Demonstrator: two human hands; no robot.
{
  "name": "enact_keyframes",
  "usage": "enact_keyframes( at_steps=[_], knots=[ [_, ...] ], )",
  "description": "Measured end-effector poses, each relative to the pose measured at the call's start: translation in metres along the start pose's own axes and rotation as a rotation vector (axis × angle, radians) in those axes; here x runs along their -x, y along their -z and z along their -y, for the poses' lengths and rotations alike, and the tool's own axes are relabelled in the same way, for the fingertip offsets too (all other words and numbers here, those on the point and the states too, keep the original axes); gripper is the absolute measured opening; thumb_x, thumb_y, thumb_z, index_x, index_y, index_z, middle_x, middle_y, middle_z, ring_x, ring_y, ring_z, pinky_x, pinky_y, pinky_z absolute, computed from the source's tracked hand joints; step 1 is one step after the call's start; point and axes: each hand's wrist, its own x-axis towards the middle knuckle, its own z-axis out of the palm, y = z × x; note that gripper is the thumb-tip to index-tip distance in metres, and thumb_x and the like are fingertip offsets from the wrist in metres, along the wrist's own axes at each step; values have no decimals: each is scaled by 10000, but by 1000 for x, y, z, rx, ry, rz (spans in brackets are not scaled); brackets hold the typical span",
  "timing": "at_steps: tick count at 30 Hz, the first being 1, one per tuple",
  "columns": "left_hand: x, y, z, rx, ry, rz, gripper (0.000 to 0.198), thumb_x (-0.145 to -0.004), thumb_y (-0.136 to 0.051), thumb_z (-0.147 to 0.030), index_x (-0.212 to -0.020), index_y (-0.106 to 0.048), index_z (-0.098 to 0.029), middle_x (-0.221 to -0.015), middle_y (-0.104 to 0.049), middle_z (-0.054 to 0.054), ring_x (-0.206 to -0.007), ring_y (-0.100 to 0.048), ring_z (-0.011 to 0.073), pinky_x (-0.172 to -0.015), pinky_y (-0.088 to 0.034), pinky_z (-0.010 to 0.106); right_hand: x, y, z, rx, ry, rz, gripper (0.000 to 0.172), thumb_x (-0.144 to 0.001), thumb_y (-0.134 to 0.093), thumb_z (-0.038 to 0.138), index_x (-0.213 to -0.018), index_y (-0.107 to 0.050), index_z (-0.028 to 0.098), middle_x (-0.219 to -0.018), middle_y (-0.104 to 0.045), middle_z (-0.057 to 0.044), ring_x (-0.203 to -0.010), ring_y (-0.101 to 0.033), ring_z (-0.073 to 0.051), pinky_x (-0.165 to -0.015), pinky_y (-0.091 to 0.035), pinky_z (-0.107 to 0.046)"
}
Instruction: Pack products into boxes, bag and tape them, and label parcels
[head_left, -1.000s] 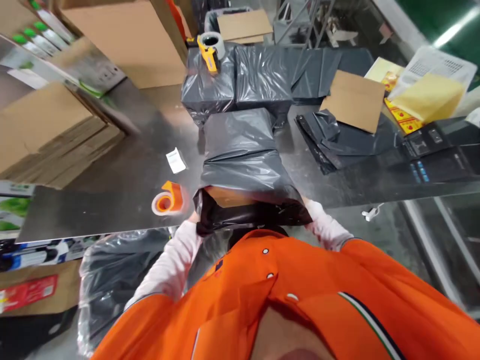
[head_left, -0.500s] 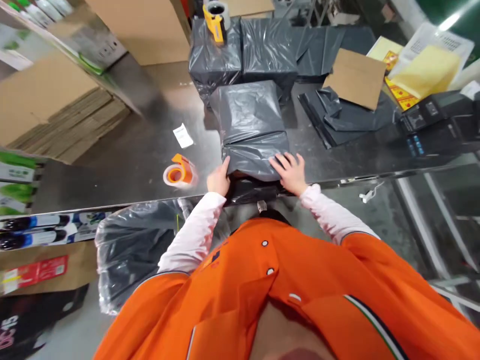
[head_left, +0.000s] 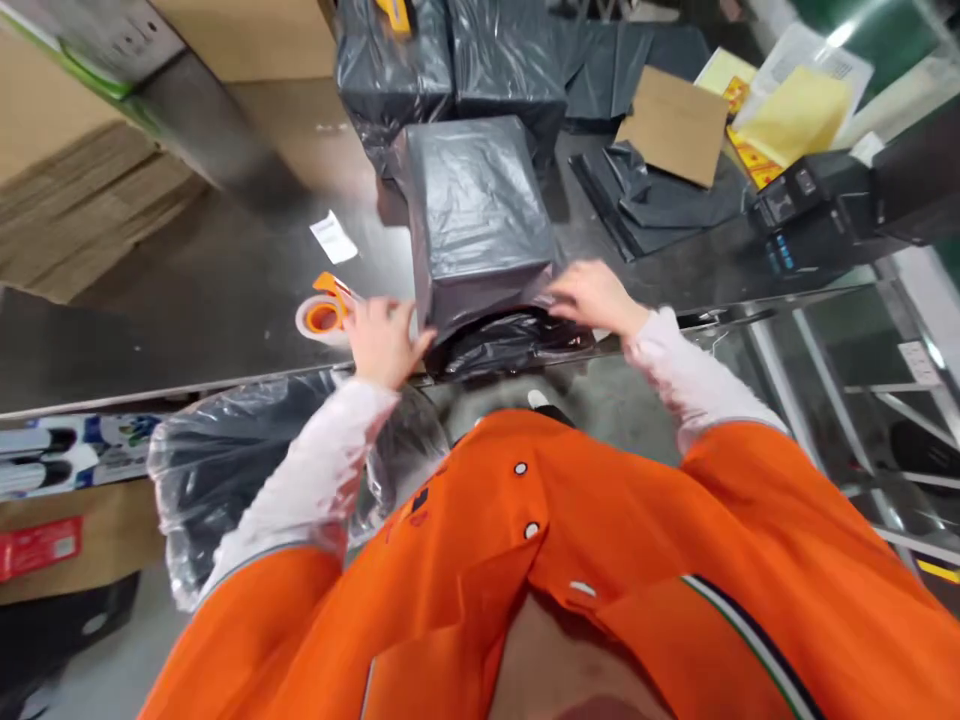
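Black bag (head_left: 480,205) at upper centre, mouth turned toward frame bottom | right edge pinched by right hand (head_left: 596,295) | left hand (head_left: 382,342) by left corner, grip blurred, untellable

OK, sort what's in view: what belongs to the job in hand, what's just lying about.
Job in hand:
dark plastic-wrapped parcel, near end between left hand and right hand
perhaps orange tape dispenser, beside the left hand

Apparently lying about:
white slip
cardboard sheet
yellow envelope
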Motion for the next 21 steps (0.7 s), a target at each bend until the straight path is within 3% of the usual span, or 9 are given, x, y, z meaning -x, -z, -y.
enact_keyframes(
  at_steps=[2, 5, 7, 10, 13, 14, 16, 18, 21],
  knots=[
    [-42, 9, -30, 70, -79, -167, 925, -907, -926, -481, -1675, -530, -152, -1695, -489, 228, -1563, -421, 474, -1303, -302, 692, -48, 10, -5, 22, 72, -203, 653, -1008, -813, 480, -1480, -686, 47, -1599, -621, -236, -1544, -508, -419, -1274, -397, -612],
    [-101, -6, -59, 80, -118, -91, 1233, -812, -1033, -355, -1789, -311, -141, -1846, -211, 243, -1687, -173, 523, -1314, -28, 819, -96, -2, -8, 82, 104, -179, 1007, -897, -923, 497, -1634, -476, -22, -1792, -344, -271, -1687, -264, -462, -1336, -199, -733],
    [-113, -26, -54, 77, -113, -22, 1244, -789, -1041, -244, -1789, -305, -156, -1872, -140, 224, -1712, -78, 524, -1271, 78, 872, -97, -19, -13, 110, 109, -122, 999, -884, -942, 363, -1678, -435, 30, -1815, -309, -252, -1706, -230, -456, -1321, -141, -788],
    [-91, -53, -22, 74, -112, -43, 1145, -813, -999, -179, -1766, -365, -182, -1884, -126, 192, -1736, -18, 490, -1260, 143, 880, -66, -42, -30, 158, 232, -107, 794, -969, -823, 236, -1685, -491, 151, -1823, -343, -185, -1723, -255, -389, -1357, -137, -766],
    [-66, -71, -3, 88, -352, 67, 741, -1015, -761, -212, -1708, -497, -223, -1831, -348, 126, -1733, -206, 381, -1391, -9, 747, -34, -54, -42, 230, 519, 45, 454, -1107, -491, 159, -1522, -673, 186, -1657, -597, -111, -1603, -463, -239, -1375, -277, -570],
    [-65, -77, -4, 103, -458, 156, 619, -1064, -643, -201, -1676, -550, -215, -1775, -448, 126, -1693, -320, 350, -1413, -124, 674, -27, -56, -45, 260, 593, 125, 448, -1112, -409, 127, -1405, -745, 169, -1525, -695, -106, -1504, -541, -210, -1339, -335, -505],
    [-73, -88, -14, 114, -556, 292, 578, -1064, -478, -132, -1625, -614, -160, -1658, -574, 170, -1575, -496, 329, -1359, -338, 558, -18, -59, -48, 324, 651, 261, 462, -1094, -359, 96, -1181, -811, 141, -1255, -786, -105, -1310, -610, -201, -1246, -403, -438],
    [-86, -99, -27, 88, -507, 316, 635, -1001, -439, -63, -1611, -611, -74, -1585, -608, 235, -1499, -552, 356, -1277, -434, 540, -11, -60, -51, 375, 635, 336, 440, -1070, -382, 89, -1077, -820, 131, -1101, -784, -104, -1209, -603, -210, -1190, -416, -422],
    [-96, -114, -47, 89, -391, 233, 568, -980, -453, -58, -1493, -689, -1, -1448, -671, 284, -1426, -577, 391, -1222, -462, 558, 3, -63, -60, 426, 617, 313, 443, -1063, -396, 92, -1048, -834, 159, -1118, -780, -102, -1229, -576, -233, -1194, -409, -434]
  ],
)
